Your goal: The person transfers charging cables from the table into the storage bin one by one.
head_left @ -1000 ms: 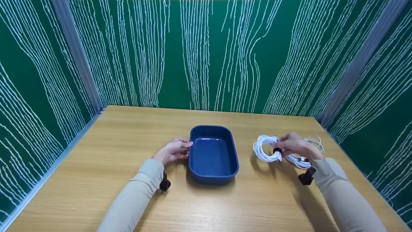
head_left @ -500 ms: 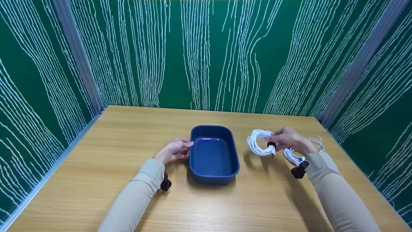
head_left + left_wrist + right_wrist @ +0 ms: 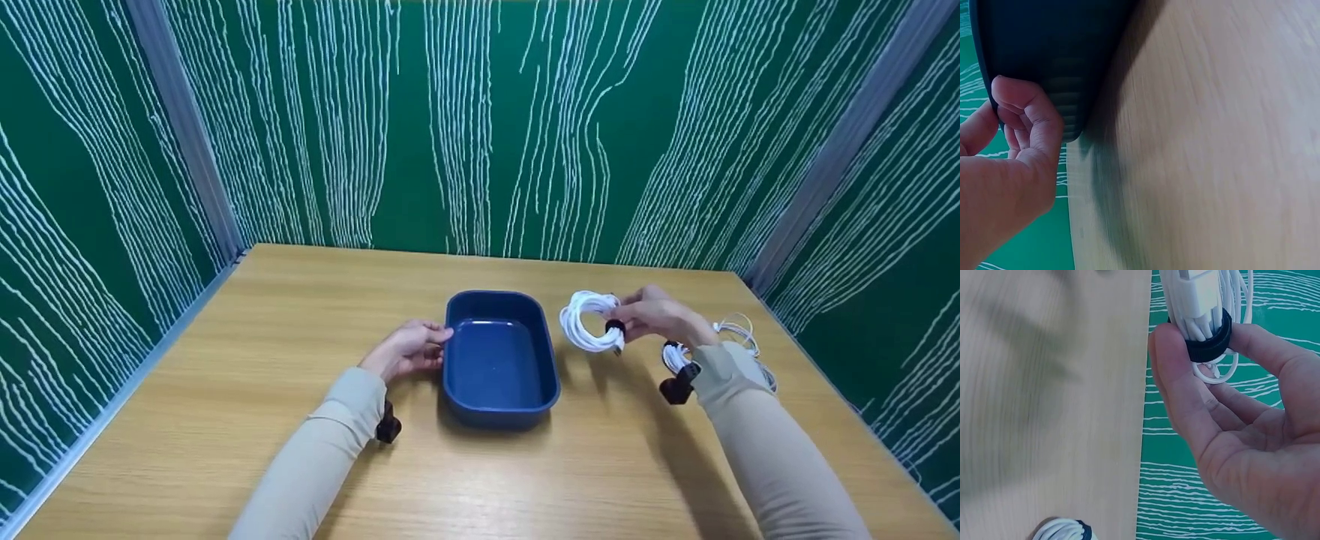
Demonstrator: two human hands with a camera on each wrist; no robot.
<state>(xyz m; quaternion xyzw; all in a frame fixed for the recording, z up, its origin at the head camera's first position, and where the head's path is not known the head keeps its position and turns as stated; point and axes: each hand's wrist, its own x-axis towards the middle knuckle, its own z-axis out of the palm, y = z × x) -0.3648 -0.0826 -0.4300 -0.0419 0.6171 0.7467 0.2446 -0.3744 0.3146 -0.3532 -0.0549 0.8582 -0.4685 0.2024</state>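
A dark blue rectangular bin point(image 3: 501, 418) with rounded corners stands on the table, its inside bare. My left hand point(image 3: 409, 349) pinches the bin's left rim between thumb and fingers; the left wrist view shows the thumb on one side of the rim and curled fingers on the other. Right of the bin, my right hand point(image 3: 654, 313) holds a coiled white cable point(image 3: 583, 330) above the table. A black strap point(image 3: 1211, 342) binds that coil, and the right wrist view shows thumb and fingers pinching it there, beside a white connector point(image 3: 1199, 293).
Another white cable coil point(image 3: 675, 355) with a black strap lies on the table point(image 3: 315, 300) at the right, partly hidden by my right wrist. Thinner white cable loops point(image 3: 739, 330) lie beside it. Green walls point(image 3: 409, 150) with white wavy lines enclose the table's back and sides.
My right hand has moved left and a little away from me, bringing the held cable coil close to the bin's right side. The left hand stays at the rim.
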